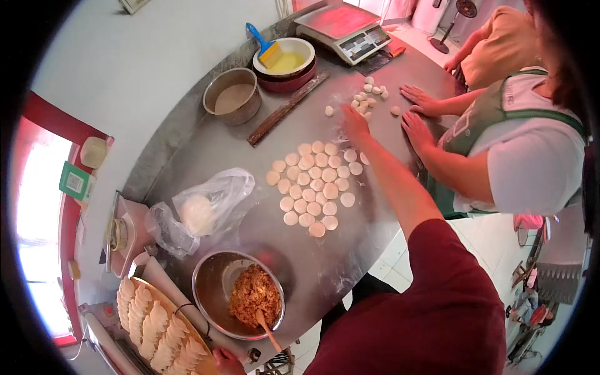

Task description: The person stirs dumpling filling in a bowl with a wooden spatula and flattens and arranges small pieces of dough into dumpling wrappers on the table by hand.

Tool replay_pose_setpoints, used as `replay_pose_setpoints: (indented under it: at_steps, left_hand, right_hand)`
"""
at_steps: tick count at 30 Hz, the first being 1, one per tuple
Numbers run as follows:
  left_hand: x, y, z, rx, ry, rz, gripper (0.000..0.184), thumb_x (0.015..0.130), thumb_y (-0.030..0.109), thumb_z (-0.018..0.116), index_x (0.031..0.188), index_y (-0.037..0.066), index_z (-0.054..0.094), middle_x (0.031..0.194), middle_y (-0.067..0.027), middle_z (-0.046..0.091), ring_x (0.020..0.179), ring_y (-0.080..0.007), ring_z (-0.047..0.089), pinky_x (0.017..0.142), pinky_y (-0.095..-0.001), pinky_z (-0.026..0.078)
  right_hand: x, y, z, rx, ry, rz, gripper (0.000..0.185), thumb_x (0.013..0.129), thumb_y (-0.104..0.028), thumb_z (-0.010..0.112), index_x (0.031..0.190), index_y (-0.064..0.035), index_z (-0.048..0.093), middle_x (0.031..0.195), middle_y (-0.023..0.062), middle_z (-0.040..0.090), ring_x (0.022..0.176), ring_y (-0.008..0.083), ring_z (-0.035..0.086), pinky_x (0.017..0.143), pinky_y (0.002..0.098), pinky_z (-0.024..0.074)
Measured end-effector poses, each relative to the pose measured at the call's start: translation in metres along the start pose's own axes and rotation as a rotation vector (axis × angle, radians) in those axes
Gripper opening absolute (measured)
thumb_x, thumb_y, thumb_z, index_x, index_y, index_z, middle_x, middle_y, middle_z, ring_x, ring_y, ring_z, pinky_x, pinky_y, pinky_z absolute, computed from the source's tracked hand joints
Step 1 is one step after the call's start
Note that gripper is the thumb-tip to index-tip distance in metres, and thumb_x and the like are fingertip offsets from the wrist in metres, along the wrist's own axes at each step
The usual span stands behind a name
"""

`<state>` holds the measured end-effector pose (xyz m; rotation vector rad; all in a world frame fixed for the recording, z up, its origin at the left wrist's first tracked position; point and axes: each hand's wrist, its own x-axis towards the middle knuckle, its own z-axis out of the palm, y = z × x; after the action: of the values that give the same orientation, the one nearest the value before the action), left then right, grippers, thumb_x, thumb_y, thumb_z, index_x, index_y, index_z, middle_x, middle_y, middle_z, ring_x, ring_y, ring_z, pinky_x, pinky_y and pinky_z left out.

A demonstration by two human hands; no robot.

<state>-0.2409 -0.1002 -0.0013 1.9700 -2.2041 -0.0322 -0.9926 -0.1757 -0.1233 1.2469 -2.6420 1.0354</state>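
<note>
My right hand (355, 125) reaches across the metal table to the small dough pieces (364, 100); its fingers are blurred, and whether they hold one cannot be made out. Below it lie many flat dough rounds (315, 173), some overlapping. My left hand (228, 362) is at the bottom edge, beside the tray (164, 299) of shaped dumplings, its fingers partly cut off by the frame. Just above that hand stands a steel bowl (209, 275) of reddish filling (253, 295) with a wooden spoon (269, 331) in it.
A co-worker's two hands (420, 100) rest on the table (275, 234) at the right. Along the back are a scale (344, 31), a bowl with a blue brush (267, 45), a metal pot (231, 97) and a wooden stick (287, 109). Bagged dough (199, 214) lies left.
</note>
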Motion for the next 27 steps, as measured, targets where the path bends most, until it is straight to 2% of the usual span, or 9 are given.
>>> replay_pose_setpoints:
  at_steps: [5,9,13,14,15,17,20,22,27]
  left_hand:
    - [-0.012,-0.042,0.023,0.215,-0.024,0.024,0.016,0.085,0.024,0.054,0.082,0.009,0.058,0.069,-0.0145,0.059,0.059,-0.0347,0.056,0.051,-0.0434,0.044]
    - [-0.009,-0.026,0.019,-0.088,0.009,-0.063,0.013,0.083,0.013,0.054,0.076,0.002,0.053,0.067,-0.0173,0.054,0.062,-0.0374,0.053,0.055,-0.0443,0.042]
    - [-0.002,-0.019,0.019,-0.018,0.176,0.057,0.011,0.077,0.012,0.059,0.069,0.007,0.055,0.062,-0.0139,0.055,0.057,-0.033,0.056,0.052,-0.0424,0.044]
    - [0.002,-0.013,0.017,-0.03,0.189,0.076,0.011,0.077,0.012,0.059,0.069,0.007,0.055,0.061,-0.0132,0.056,0.056,-0.0329,0.056,0.051,-0.0427,0.044]
    - [0.003,-0.011,0.013,-0.021,0.19,0.065,0.012,0.078,0.013,0.059,0.069,0.007,0.054,0.06,-0.0125,0.056,0.055,-0.0328,0.056,0.05,-0.0425,0.044]
    - [0.005,-0.012,0.012,-0.013,0.172,0.064,0.014,0.078,0.015,0.06,0.069,0.008,0.053,0.059,-0.0116,0.056,0.054,-0.0323,0.057,0.05,-0.0424,0.045]
    - [0.002,-0.013,0.011,0.001,0.177,0.082,0.015,0.079,0.016,0.06,0.069,0.009,0.052,0.059,-0.0109,0.055,0.053,-0.0313,0.057,0.049,-0.0424,0.046]
    - [0.001,-0.012,0.007,-0.04,0.192,0.094,0.014,0.079,0.017,0.059,0.069,0.009,0.052,0.059,-0.0104,0.055,0.054,-0.0306,0.057,0.049,-0.0421,0.046]
    - [-0.001,-0.014,0.004,-0.07,0.22,0.137,0.017,0.08,0.015,0.057,0.067,0.009,0.049,0.058,-0.0089,0.054,0.055,-0.0287,0.057,0.05,-0.041,0.046]
  right_hand:
    - [0.045,-0.023,0.021,-0.344,-0.437,0.003,0.043,0.078,-0.011,0.054,0.122,-0.0082,0.049,0.127,0.0151,0.049,0.117,0.0314,0.048,0.096,0.0372,0.0413]
    - [-0.001,0.013,0.063,-0.007,-0.089,-0.232,0.032,0.077,-0.008,0.057,0.109,-0.004,0.055,0.107,0.0135,0.055,0.102,0.0285,0.054,0.088,0.0382,0.0458]
    - [-0.116,-0.061,-0.072,0.241,-0.321,0.003,0.025,0.091,-0.019,0.05,0.105,0.0013,0.054,0.105,0.0168,0.056,0.092,0.0272,0.056,0.083,0.0369,0.0443]
    - [-0.151,-0.079,-0.094,0.151,-0.078,-0.216,0.022,0.089,-0.019,0.052,0.096,0.0012,0.054,0.096,0.017,0.056,0.089,0.0296,0.055,0.078,0.0399,0.0435]
    - [-0.186,-0.072,-0.112,0.038,-0.392,0.055,0.022,0.084,-0.021,0.056,0.089,0.0007,0.054,0.089,0.0175,0.053,0.085,0.0329,0.053,0.075,0.0419,0.0428]
    - [-0.249,-0.021,-0.096,-0.049,-0.38,-0.297,0.024,0.072,-0.014,0.065,0.087,-0.0015,0.051,0.089,0.0152,0.049,0.083,0.036,0.05,0.074,0.0423,0.0424]
    - [-0.291,-0.003,-0.055,0.372,-0.372,0.091,0.03,0.062,0.001,0.069,0.085,-0.003,0.051,0.093,0.0135,0.048,0.083,0.0323,0.053,0.071,0.0406,0.0447]
    - [-0.287,-0.04,-0.078,0.012,-0.381,-0.264,0.026,0.067,-0.002,0.069,0.085,-0.0029,0.051,0.09,0.0122,0.049,0.076,0.0285,0.056,0.063,0.0382,0.0478]
    - [-0.293,-0.032,-0.059,0.585,-0.517,0.486,0.01,0.086,-0.013,0.056,0.086,-0.0041,0.052,0.075,0.0068,0.054,0.048,0.014,0.053,0.04,0.0282,0.045]
